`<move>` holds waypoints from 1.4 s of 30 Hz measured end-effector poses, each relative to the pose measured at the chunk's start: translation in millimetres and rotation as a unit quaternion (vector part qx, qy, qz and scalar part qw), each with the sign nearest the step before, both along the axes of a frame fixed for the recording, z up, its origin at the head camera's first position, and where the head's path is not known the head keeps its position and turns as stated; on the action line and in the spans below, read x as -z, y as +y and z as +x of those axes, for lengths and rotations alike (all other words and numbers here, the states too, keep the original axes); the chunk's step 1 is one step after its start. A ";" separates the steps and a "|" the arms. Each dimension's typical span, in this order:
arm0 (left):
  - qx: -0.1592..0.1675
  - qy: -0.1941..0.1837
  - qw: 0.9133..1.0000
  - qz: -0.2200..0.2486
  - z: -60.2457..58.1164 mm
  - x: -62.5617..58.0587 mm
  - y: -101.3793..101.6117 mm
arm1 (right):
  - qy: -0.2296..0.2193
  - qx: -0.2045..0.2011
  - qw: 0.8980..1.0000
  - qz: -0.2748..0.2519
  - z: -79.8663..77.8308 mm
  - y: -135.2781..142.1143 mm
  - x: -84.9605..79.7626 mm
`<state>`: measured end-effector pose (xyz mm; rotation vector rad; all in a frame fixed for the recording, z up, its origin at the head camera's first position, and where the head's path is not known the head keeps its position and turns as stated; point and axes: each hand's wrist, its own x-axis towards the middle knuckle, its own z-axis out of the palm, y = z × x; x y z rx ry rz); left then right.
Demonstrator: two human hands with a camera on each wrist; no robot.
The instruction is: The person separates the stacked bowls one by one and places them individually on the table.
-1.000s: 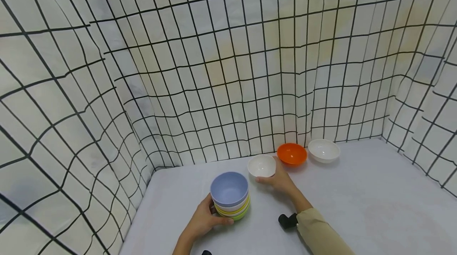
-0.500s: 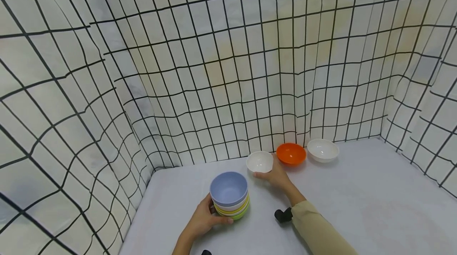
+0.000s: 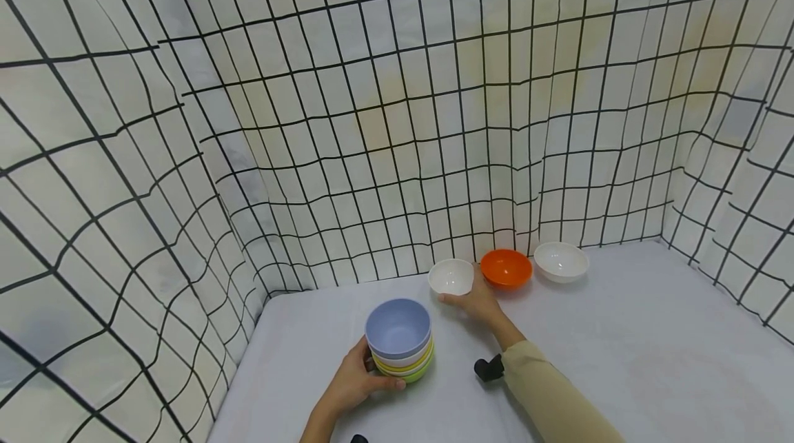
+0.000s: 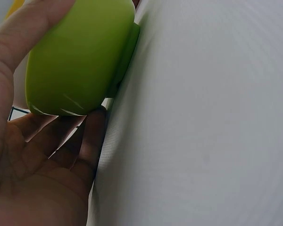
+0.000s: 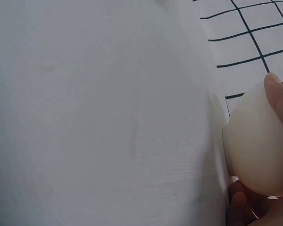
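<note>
A stack of nested bowls stands on the white-covered table, a blue bowl [image 3: 398, 328] on top and white and yellow rims below it. At its base is a green bowl [image 4: 78, 61], large in the left wrist view. My left hand [image 3: 356, 381] grips the stack low on its left side, thumb in front and fingers round the back. Farther back, my right hand [image 3: 482, 304] holds a white bowl [image 3: 451, 277] by its right side. The right wrist view shows the thumb near that bowl's rim and fingers by its base, against the table.
An orange bowl [image 3: 506, 269] stands just right of my right hand, with another white bowl [image 3: 561, 262] beside it. Behind them rises a white wall with a black grid [image 3: 397, 174], which also runs along both sides. The table [image 3: 620, 353] stretches to the right.
My right hand has moved slightly away from me with the white bowl, toward the back wall. My left hand and the stack have stayed in place.
</note>
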<state>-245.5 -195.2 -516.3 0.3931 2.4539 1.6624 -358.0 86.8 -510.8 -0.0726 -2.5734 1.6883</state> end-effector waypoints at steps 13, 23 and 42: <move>-0.003 -0.001 1.000 -0.002 0.5 -0.6 0.3 | 0.006 0.011 1.000 0.017 -2.3 -1.6 -1.7; -0.003 -0.005 1.000 0.008 1.5 -1.5 0.8 | -0.014 0.026 0.999 0.022 -0.8 -3.8 -3.6; -0.001 -0.005 1.000 0.009 0.4 -0.3 0.3 | -0.005 0.022 0.999 0.029 1.3 -2.9 -4.5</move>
